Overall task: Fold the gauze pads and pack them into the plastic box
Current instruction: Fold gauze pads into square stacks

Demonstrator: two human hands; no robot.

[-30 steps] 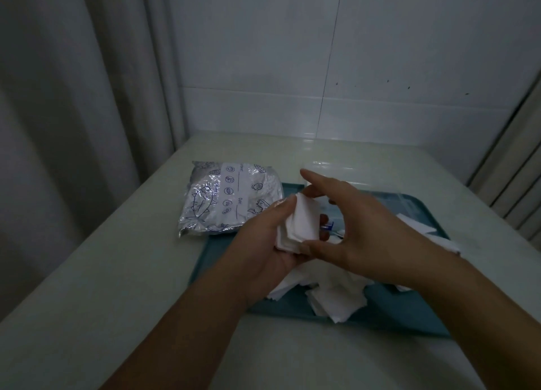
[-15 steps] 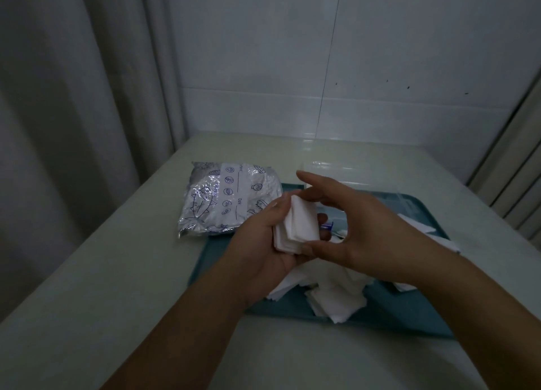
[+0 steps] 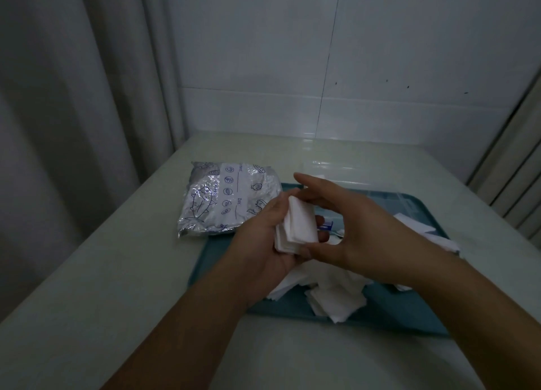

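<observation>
Loose gauze pads (image 3: 336, 300): a heap of white squares on the near part of the teal tray (image 3: 213, 260), under my wrists.
My left hand (image 3: 263, 243): fingers curled round a small stack of folded gauze (image 3: 298, 228), cradling it from the left and below.
My right hand (image 3: 357, 228): thumb under the stack's lower corner, fingers arched over its top edge, pinching it.
Plastic box (image 3: 404, 199): clear, hard to make out, just behind my right hand on the tray's far side.
Printed foil bag (image 3: 225, 199): lying on the table (image 3: 117, 272), overlapping the tray's far left corner.
</observation>
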